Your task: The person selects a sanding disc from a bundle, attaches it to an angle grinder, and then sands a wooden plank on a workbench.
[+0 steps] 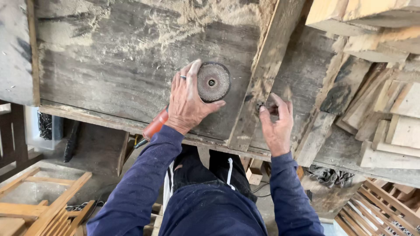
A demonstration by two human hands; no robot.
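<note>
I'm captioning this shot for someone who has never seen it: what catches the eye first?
The left hand gripping an angle grinder, its round worn disc facing up on the sawdusty workbench, stands out at centre. Right of it, the right hand pinches a small metal part beside a slanted plank. Offcuts are piled at the right edge.

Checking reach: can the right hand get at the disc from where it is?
Probably yes. The right hand is at the slanted plank; the disc lies just past it, face uncovered, though the left hand grips its near side.

Disc-up angle grinder (205,87) on workbench (109,65)
</note>
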